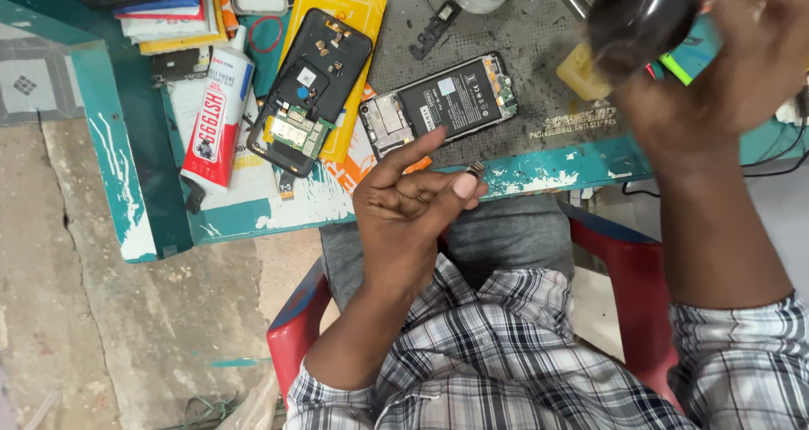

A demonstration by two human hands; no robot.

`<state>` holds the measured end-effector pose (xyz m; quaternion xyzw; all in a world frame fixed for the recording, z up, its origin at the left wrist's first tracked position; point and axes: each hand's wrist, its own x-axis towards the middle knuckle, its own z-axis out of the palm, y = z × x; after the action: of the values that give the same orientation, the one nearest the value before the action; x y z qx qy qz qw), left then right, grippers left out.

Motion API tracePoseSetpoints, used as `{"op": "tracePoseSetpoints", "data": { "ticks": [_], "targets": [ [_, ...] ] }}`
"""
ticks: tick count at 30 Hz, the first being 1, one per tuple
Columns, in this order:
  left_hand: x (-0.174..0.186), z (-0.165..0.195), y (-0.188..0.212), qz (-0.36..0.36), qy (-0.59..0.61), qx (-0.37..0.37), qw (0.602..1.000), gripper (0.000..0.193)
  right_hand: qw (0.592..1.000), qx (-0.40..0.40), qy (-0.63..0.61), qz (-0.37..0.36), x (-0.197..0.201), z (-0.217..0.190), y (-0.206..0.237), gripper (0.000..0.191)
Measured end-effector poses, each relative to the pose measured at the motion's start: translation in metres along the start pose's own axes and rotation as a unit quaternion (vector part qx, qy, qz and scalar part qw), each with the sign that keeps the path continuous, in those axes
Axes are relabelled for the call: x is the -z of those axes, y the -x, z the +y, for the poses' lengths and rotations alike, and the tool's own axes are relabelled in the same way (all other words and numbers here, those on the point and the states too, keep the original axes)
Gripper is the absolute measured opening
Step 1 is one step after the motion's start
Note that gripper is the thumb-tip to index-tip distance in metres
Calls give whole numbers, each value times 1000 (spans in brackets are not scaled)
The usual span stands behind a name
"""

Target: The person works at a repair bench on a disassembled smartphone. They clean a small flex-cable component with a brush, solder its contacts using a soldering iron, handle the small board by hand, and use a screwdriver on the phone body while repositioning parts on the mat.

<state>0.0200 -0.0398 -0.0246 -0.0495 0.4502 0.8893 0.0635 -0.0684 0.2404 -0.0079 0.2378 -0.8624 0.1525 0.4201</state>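
Left hand (pixel 413 198) pinches small part (pixel 474 169) at bench edge | right hand (pixel 725 68) grips dark round tool (pixel 640 17), 2 o'clock | phone (pixel 438 103) at 12, back off, unassembled.

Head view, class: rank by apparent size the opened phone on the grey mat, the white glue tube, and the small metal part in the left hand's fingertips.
1 and 2. Opened phone and glue tube: too alike in length to rank.
3. Small metal part, pinched by the left hand, clearly smallest, though nearer the camera.
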Motion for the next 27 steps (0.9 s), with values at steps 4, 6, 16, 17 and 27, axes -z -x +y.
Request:
{"op": "tracePoseSetpoints", "data": {
  "ticks": [4,6,16,17,27],
  "targets": [
    [-4,4,3,-2,-17,0,1000,57,990,133,14,-47,14,-15,20,38],
    [-5,7,4,1,-27,3,1000,58,984,170,1,-53,14,-19,18,32],
    [-7,11,7,-13,-32,-7,999,60,972,229,31,-43,14,-19,16,36],
    [-8,11,7,-13,-33,-9,999,60,972,230,32,-41,13,-17,18,35],
    [-8,8,7,-7,-33,-1,999,58,985,163,17,-60,15,-26,9,28]
  ]
}}
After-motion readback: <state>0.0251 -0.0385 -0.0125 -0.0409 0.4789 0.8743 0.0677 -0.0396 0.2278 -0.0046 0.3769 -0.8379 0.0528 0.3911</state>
